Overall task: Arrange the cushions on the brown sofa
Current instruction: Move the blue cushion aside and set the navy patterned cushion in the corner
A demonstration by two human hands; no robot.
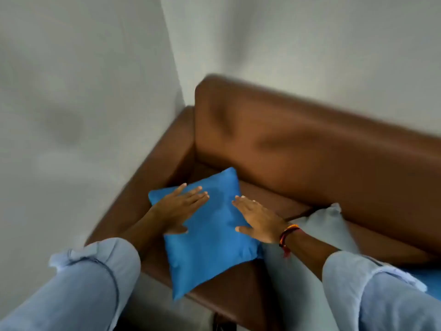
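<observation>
A bright blue cushion [210, 237] lies flat on the seat of the brown sofa [310, 149], close to the left armrest, with one corner hanging over the front edge. My left hand [179, 209] rests flat on its upper left part, fingers spread. My right hand [257, 218] lies flat on its right side, palm down, fingers apart. Neither hand grips the fabric. A pale grey cushion [327, 225] lies on the seat to the right, partly hidden by my right forearm. The picture is blurred.
The sofa stands in a corner between two grey-white walls [83, 91]. Its left armrest [143, 187] is just left of the blue cushion. Another patch of blue fabric [427, 280] shows at the right edge behind my sleeve.
</observation>
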